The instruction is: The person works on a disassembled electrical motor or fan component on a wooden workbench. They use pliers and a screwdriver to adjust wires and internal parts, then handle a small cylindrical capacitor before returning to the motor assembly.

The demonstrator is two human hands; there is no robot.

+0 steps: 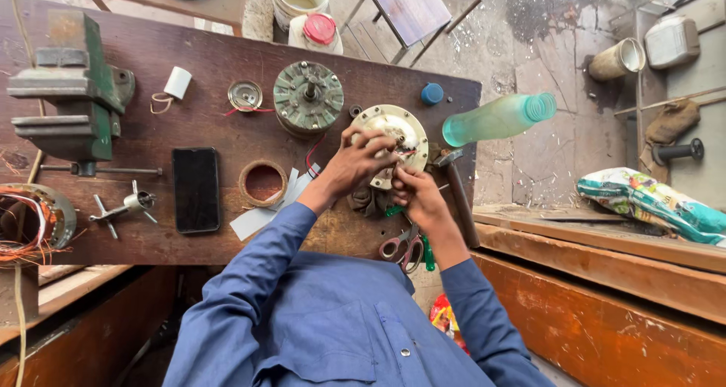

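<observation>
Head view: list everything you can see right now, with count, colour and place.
Round motor cover: one, cream, bench right, under both hands.
Motor core: one, grey-green, bench centre back.
Bench vise: one, green-grey, bench left.
Phone: one, black, bench front left.
Tape ring: one, brown, beside the phone.
Scissors: one pair, red-handled, bench front edge.
Hammer: one, dark, bench right edge.
Bottle: one, pale green, lying over the bench's right end.
Cap: one, blue, bench back right.
Workbench: one, dark brown wood.
Left hand: on the cover's left rim.
Right hand: at the cover's lower edge.
</observation>
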